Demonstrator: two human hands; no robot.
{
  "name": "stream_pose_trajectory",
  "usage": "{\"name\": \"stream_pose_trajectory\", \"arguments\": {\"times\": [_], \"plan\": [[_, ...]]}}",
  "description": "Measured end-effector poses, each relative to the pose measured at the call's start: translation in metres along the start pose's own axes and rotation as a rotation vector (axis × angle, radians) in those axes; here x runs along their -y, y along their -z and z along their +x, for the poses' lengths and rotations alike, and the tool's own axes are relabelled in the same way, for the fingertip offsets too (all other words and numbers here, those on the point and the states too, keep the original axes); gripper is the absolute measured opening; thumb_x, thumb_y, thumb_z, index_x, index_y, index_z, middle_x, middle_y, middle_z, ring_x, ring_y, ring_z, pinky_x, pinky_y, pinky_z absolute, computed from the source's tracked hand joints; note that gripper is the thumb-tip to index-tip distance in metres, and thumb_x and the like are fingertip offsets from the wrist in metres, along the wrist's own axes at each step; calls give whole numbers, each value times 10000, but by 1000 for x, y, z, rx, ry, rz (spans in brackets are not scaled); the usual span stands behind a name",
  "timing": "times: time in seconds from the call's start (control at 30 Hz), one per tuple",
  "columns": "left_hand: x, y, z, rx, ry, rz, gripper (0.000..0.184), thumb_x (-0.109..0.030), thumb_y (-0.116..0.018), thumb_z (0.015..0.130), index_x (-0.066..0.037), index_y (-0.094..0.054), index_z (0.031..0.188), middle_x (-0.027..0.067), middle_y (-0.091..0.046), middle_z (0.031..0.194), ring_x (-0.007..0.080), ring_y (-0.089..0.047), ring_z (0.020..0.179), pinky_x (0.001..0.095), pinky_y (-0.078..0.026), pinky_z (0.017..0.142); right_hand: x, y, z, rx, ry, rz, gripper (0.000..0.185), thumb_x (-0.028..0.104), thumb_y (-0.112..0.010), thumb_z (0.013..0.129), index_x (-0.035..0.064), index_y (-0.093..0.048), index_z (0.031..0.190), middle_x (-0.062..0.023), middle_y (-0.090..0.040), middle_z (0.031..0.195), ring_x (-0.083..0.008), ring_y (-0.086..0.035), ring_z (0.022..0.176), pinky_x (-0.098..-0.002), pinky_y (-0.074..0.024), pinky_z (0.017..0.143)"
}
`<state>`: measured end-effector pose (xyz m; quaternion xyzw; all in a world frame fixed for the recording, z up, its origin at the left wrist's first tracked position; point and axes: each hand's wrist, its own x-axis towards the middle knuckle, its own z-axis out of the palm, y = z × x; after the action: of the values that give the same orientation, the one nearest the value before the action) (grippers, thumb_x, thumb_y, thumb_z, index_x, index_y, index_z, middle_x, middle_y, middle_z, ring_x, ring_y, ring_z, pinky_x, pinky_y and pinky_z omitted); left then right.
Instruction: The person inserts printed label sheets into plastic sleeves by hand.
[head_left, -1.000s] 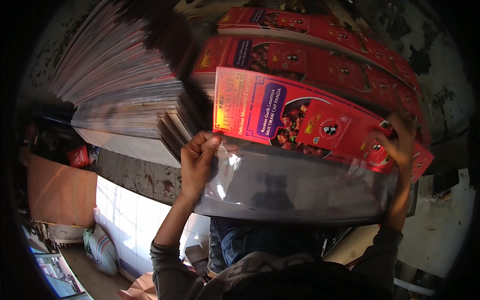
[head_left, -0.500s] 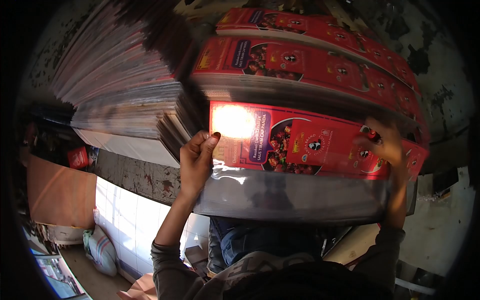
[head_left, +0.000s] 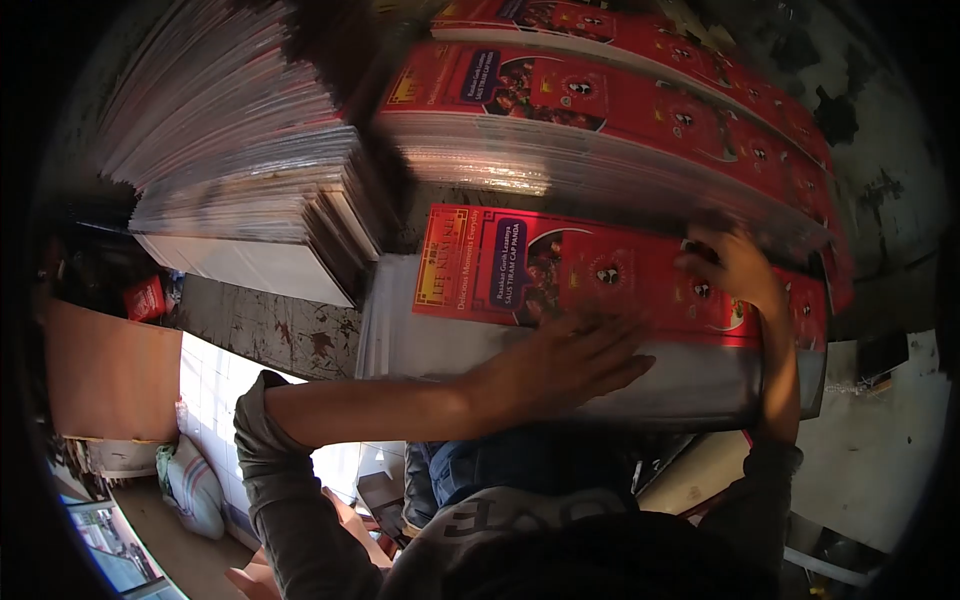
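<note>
A red printed sheet (head_left: 450, 265) with food pictures and lettering lies over a stack of clear plastic sheets (head_left: 385, 320) in front of me. My left hand (head_left: 575, 365) reaches across the stack, its fingers stretched out flat over the lower edge of the red print, slightly blurred. At the print's right part is my right hand (head_left: 738, 265), fingers bent and apart, with nothing visible gripped. Motion smears its fingertips.
Behind lie more stacks topped with red printed sheets (head_left: 620, 95). To the left, a tall fanned pile of sheets (head_left: 240, 180) stands on the worn table (head_left: 260, 325). A striped sack (head_left: 195, 490) is on the floor at lower left.
My left hand has left the left edge of the red sheet and swept right across its front. My right hand has shifted slightly left and up. Glare on the sheet is gone.
</note>
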<state>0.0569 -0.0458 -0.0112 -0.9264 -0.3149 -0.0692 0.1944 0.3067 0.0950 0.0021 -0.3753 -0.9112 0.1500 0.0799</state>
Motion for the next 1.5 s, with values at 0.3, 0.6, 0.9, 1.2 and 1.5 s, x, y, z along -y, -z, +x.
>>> {"name": "stream_pose_trajectory", "arguments": {"times": [0.3, 0.6, 0.9, 1.2, 1.5], "plan": [[4, -17, 13, -46, 24, -212, 614, -534, -508, 796, -220, -402, 1313, 131, -372, 1358, 281, -371, 1239, 483, -270, 1015, 5, 4, 0, -51, -1, -30, 302, 332, -660, 758, 36, -603, 777, -130, -581, 635, -292, -563, 630, -383, -410, 589], [21, -27, 16, -66, 29, -494, 522, -447, -540, 817, -197, -460, 1268, 125, -373, 1361, 283, -346, 1267, 453, -257, 1038, 82, 6, 6, -211, 273, -249, 535, 343, -652, 760, -14, -486, 1122, -176, -463, 1180, -345, -499, 1014, -399, -407, 870], [23, -30, 19, -70, 48, -596, 513, -332, -567, 829, -172, -432, 1297, 138, -303, 1416, 302, -325, 1290, 477, -265, 1041, 274, -124, 45, -235, 735, 62, 1018, 667, -530, 644, -4, -278, 1367, -194, -329, 1382, -297, -325, 1287, -482, -222, 1061], [21, -17, 12, -114, 91, -344, 498, -326, -602, 806, -139, -480, 1251, 118, -397, 1357, 276, -438, 1205, 466, -288, 1027, 305, -144, 34, -415, 655, -359, 653, 392, -464, 832, 12, -321, 1343, -118, -396, 1341, -251, -368, 1247, -425, -269, 1052], [-18, 12, -146, -1194, 1397, 206, 226, -126, -360, 948, 27, -519, 899, 56, -444, 679, 104, -408, 566, 250, -312, 522, 375, -269, -40, -290, 1345, 16, 171, 172, -462, 820, 79, -537, 941, -27, -543, 955, -180, -528, 926, -361, -391, 876]]}}
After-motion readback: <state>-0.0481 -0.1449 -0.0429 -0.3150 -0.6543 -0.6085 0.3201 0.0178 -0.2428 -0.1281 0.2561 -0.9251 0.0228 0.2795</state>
